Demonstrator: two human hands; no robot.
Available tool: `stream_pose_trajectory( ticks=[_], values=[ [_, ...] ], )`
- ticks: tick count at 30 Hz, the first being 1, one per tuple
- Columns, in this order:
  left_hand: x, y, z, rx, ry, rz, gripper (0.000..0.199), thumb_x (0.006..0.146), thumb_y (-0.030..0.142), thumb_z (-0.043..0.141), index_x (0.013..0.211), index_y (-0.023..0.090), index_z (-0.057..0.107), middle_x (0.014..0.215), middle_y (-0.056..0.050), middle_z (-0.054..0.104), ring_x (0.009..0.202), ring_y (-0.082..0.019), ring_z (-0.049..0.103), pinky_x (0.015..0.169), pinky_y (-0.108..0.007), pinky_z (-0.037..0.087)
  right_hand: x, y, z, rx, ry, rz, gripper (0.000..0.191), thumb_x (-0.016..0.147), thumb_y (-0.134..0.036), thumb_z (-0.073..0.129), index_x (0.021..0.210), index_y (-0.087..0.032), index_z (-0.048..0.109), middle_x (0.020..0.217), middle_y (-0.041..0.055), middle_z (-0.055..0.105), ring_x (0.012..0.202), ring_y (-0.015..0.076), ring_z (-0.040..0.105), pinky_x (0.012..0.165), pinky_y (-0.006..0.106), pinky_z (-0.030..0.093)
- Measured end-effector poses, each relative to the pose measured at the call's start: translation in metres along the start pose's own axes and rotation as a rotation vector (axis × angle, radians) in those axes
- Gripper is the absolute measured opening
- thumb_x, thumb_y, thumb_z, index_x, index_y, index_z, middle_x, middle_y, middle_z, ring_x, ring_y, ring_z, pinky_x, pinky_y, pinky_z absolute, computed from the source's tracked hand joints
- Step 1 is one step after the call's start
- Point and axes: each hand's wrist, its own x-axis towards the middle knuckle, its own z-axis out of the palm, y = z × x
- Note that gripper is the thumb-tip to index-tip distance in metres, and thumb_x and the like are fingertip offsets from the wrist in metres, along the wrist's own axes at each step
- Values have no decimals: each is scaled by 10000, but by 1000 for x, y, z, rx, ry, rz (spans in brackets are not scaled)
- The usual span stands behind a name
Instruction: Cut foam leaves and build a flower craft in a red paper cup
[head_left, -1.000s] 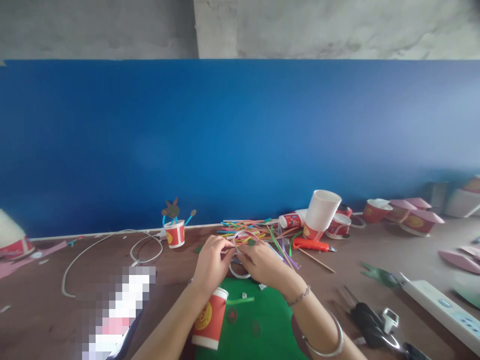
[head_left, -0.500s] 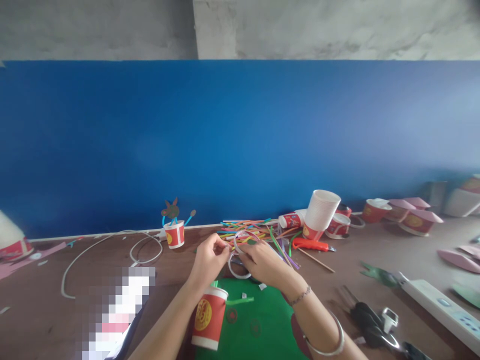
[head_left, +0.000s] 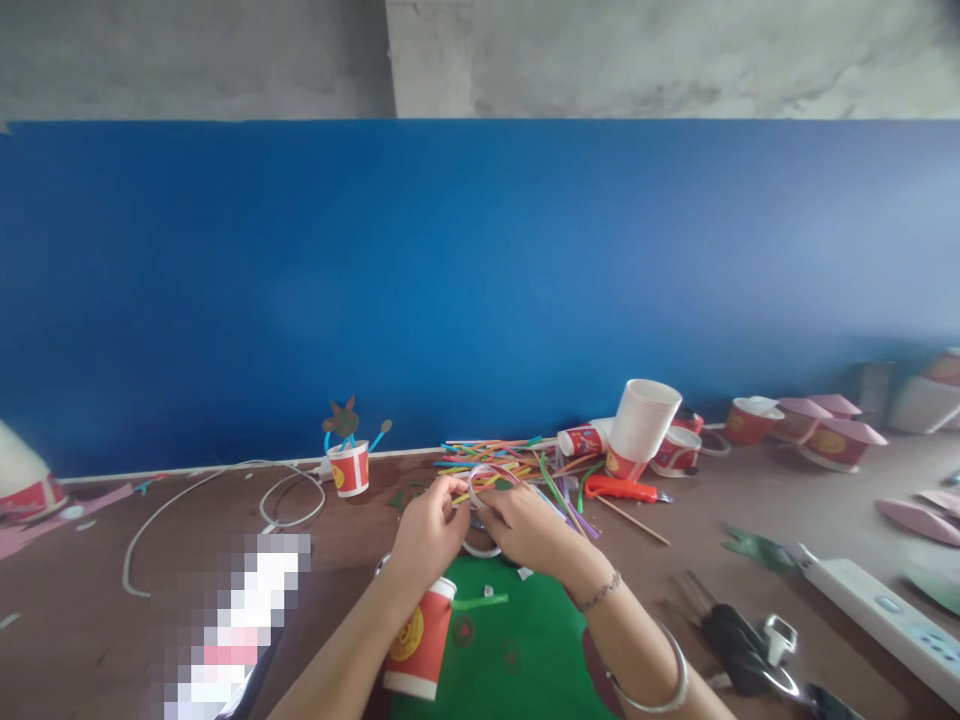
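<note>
My right hand (head_left: 529, 525) is closed on the rim of a white tape roll (head_left: 473, 488) held over the table. Close to its left edge, the fingers of my left hand (head_left: 429, 535) are pinched together; whatever is between them is too small to make out. A second white ring (head_left: 482, 552) is partly visible below the hands. Under my left wrist a red paper cup (head_left: 426, 650) stands tilted, partly covered by that hand. A green straw piece (head_left: 480, 602) sticks out beside the cup, above a green sheet (head_left: 517, 620) with small white scraps on it.
Behind my hands lies a pile of coloured straws (head_left: 487, 455). To the right are stacked white cups (head_left: 643, 425), an orange cutter (head_left: 621, 488), black scissors (head_left: 739, 640) and a power strip (head_left: 885, 615). A decorated cup (head_left: 349, 468) and white cable (head_left: 142, 530) are left.
My left hand has shifted slightly right and closer to the tape roll, covering more of the cup's top and the lower white ring. My right hand has barely moved.
</note>
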Motion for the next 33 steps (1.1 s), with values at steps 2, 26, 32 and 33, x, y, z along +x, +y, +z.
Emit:
stream_pose_trajectory(
  ticks=[2, 26, 32, 33],
  values=[
    [-2, 3, 0, 136, 5, 47, 213, 803, 269, 463, 931, 197, 617, 535, 28, 525, 518, -145, 514, 487, -221, 324, 0, 0, -1, -17, 5, 0, 168, 815, -140, 436, 758, -162, 593, 676, 35, 623, 620, 136, 508, 565, 260, 238],
    [-7, 5, 9, 315, 3, 7, 217, 823, 237, 463, 934, 229, 649, 608, -1, 623, 592, -157, 582, 536, -228, 313, 0, 1, -1, -63, -28, -12, 186, 819, -139, 417, 804, -163, 601, 752, 46, 640, 702, 163, 538, 658, 268, 301],
    [-5, 7, 3, 308, -9, 15, 168, 830, 261, 453, 864, 217, 612, 593, 11, 605, 555, -143, 561, 502, -218, 271, -2, -2, -1, -32, 0, -45, 197, 834, -142, 397, 830, -163, 593, 743, 42, 635, 694, 156, 533, 610, 252, 287],
    [-5, 7, 2, 309, -14, 23, 169, 833, 260, 447, 871, 219, 606, 590, 13, 604, 544, -142, 557, 498, -217, 268, -2, -3, -2, -26, 0, -44, 214, 847, -151, 380, 832, -163, 594, 724, 39, 629, 674, 153, 528, 595, 251, 279]
  ],
)
